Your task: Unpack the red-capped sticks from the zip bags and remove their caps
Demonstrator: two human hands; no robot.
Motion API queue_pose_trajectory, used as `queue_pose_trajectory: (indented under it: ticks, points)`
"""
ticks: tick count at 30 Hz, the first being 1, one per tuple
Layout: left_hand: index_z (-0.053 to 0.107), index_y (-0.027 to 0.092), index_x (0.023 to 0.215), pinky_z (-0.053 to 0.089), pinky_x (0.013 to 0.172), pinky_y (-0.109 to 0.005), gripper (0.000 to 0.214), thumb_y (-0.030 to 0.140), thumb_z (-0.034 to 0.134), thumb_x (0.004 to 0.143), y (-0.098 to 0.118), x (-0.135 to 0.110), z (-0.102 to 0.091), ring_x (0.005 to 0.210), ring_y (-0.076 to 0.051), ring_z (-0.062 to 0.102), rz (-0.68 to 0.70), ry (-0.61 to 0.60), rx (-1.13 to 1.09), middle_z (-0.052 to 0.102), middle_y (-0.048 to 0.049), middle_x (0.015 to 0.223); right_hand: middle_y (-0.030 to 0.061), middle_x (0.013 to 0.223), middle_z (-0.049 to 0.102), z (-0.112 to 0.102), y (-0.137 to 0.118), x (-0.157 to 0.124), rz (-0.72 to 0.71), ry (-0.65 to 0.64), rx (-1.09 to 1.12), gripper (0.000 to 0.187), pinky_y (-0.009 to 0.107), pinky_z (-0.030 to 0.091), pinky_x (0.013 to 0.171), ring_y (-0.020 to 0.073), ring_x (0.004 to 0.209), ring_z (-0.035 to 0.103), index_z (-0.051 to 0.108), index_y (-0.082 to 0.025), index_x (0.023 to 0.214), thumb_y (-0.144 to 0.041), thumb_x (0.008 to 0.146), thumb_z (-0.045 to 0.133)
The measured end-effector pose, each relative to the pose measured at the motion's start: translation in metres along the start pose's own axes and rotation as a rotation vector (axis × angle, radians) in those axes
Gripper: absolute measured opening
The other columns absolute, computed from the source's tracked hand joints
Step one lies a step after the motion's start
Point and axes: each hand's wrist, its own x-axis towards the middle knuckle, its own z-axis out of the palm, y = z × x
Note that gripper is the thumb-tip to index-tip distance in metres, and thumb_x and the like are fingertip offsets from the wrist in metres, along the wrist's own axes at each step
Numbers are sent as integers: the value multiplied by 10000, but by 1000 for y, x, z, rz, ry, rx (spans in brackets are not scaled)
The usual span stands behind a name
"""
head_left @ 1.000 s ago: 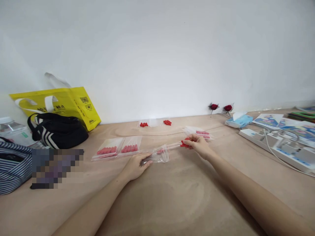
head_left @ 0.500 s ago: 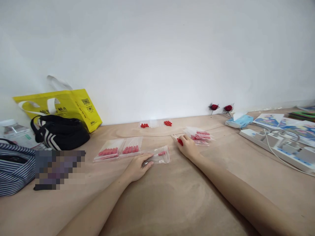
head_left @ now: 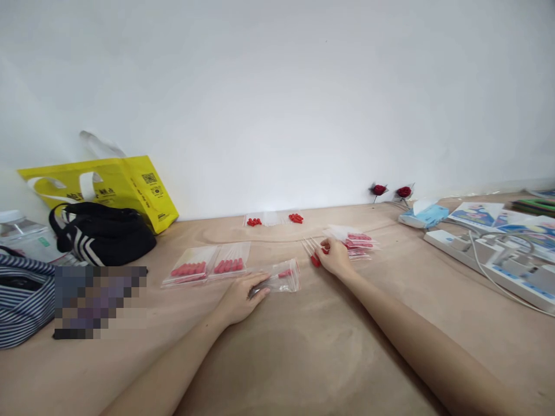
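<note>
My left hand [head_left: 243, 297] holds a clear zip bag [head_left: 286, 284] between thumb and fingers at its left end. A single red-handled piece lies inside that bag. My right hand [head_left: 335, 257] is closed in a pinch over a few small screwdriver-like tools [head_left: 315, 261] with red handles and thin pale shafts. Their shafts point away from me, and some handles lie on the table beneath the fingers. To the left of my left hand are filled zip bags [head_left: 229, 257] of red-handled pieces. Behind my right hand sits a pile of filled bags [head_left: 359, 242].
Near the wall lie two small groups of red pieces [head_left: 296, 218]. On the left stand a yellow bag [head_left: 147, 190], a black pouch [head_left: 117, 231] and a striped bag [head_left: 26, 300]. A tissue pack [head_left: 422, 215], power strip [head_left: 489, 268] and two red roses [head_left: 404, 192] are at the right.
My right hand has shifted slightly, and the red-handled tools now show fanned out beside its fingers, where they were mostly covered before. My left hand keeps hold of the bag.
</note>
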Motion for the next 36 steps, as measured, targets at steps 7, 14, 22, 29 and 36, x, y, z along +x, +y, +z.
queue_pose_trajectory:
  ticks: [7,14,22,29,36]
  points:
    - [570,199,1103,394,941,-365,358,346,478,791,0,1,2,1095,-209,503,-2,14,0,584,-39,1147,20,738,612,-23,13,-4,-8,-252,116,350,226,414,535,137,627,563,584,-160,864,-242,538,680]
    - [572,209,1100,400,931,-368,353,349,484,787,-1,1,2,1084,-209,511,10,25,-27,586,-38,1144,41,804,591,-33,-1,-15,-201,-144,108,244,261,406,632,147,692,530,613,-170,792,-348,628,641]
    - [530,225,1151,345,978,-384,368,344,457,811,-2,1,1,1125,-197,473,34,-24,-29,547,-31,1196,18,693,581,-7,-39,-40,-449,-330,-20,158,277,344,691,154,709,510,669,-225,765,-348,716,583]
    - [499,234,1184,280,1018,-380,382,374,372,852,-1,2,-1,1172,-178,424,55,-97,-30,504,-27,1245,33,757,588,2,-49,-42,-462,-330,-121,200,348,293,774,187,809,498,655,-228,684,-406,731,578]
    - [349,263,1292,266,1020,-383,429,354,330,873,0,1,-3,1207,-180,373,32,-119,7,421,-24,1316,29,765,620,-34,-8,-36,-363,-266,316,208,272,391,660,151,688,530,625,-204,856,-346,782,493]
